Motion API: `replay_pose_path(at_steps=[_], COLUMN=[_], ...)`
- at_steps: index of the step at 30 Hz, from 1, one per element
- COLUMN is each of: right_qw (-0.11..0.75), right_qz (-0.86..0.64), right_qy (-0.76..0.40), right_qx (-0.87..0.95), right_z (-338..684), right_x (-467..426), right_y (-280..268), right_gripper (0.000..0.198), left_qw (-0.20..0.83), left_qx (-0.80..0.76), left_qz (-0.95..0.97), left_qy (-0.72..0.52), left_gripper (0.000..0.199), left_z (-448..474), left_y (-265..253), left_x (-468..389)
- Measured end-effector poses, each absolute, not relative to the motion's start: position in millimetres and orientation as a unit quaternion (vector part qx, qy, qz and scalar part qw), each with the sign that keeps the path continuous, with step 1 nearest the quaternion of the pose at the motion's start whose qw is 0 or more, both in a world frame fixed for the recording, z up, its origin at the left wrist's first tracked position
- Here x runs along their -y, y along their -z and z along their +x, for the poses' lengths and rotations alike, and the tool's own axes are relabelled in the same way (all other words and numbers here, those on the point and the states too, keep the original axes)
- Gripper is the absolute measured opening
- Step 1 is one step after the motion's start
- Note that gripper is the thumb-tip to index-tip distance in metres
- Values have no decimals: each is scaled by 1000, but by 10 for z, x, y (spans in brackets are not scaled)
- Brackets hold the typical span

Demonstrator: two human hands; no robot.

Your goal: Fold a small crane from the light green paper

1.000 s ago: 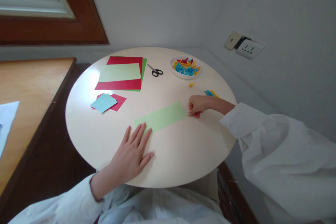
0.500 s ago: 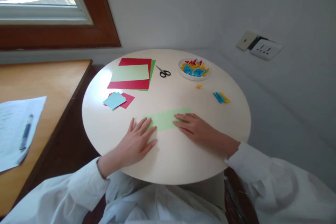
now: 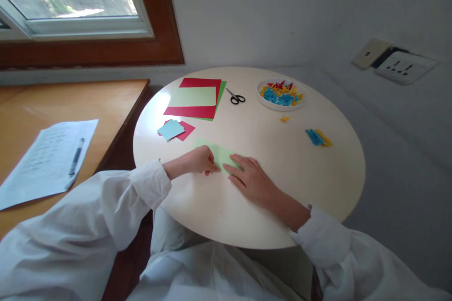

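Note:
A light green paper strip [image 3: 221, 154] lies on the round table in front of me, slanting down from upper left to lower right. My left hand [image 3: 203, 159] is closed over its near edge, thumb and fingers pinched together there; part of the strip is hidden beneath it. Flat on the right end of the strip rests my right hand [image 3: 249, 176], fingers stretched out and slightly apart, covering that end.
Scissors [image 3: 235, 96] lie beside stacked red paper [image 3: 190, 112]. Small blue squares [image 3: 171, 129] sit nearer. A white dish [image 3: 282, 107] holds folded paper pieces; a yellow piece [image 3: 285, 119] and blue folded strips [image 3: 313, 137] lie outside it. A pen [image 3: 76, 156] is on the side desk.
My left hand has gone from lying spread to pinched at the strip's near edge. The strip has turned, its right end now lower. The view has swung left.

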State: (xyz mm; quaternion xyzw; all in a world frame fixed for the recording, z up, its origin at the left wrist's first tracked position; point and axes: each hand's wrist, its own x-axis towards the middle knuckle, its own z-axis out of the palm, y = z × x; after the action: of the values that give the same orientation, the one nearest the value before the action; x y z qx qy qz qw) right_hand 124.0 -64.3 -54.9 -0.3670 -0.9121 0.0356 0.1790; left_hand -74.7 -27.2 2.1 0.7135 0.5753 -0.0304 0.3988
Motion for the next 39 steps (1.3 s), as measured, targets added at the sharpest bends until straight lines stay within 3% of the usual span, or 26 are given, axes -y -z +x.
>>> replay_pose_path(at_steps=[10,23,39], right_qw=[177,183,189], right_qz=[-361,-356,-360], right_qy=[-23,-18,-30], right_qx=[915,916,913], right_z=[1238,1260,1270], right_x=[658,644,652], right_y=[482,531,529], right_gripper=[31,31,32], left_qw=[440,423,481], left_qx=[-590,-641,-639], left_qz=[671,634,598], left_qy=[92,91,45], left_gripper=[25,20,23], left_z=[-684,-968,-1292], left_y=[-146,-144,-25], left_x=[169,81,-90])
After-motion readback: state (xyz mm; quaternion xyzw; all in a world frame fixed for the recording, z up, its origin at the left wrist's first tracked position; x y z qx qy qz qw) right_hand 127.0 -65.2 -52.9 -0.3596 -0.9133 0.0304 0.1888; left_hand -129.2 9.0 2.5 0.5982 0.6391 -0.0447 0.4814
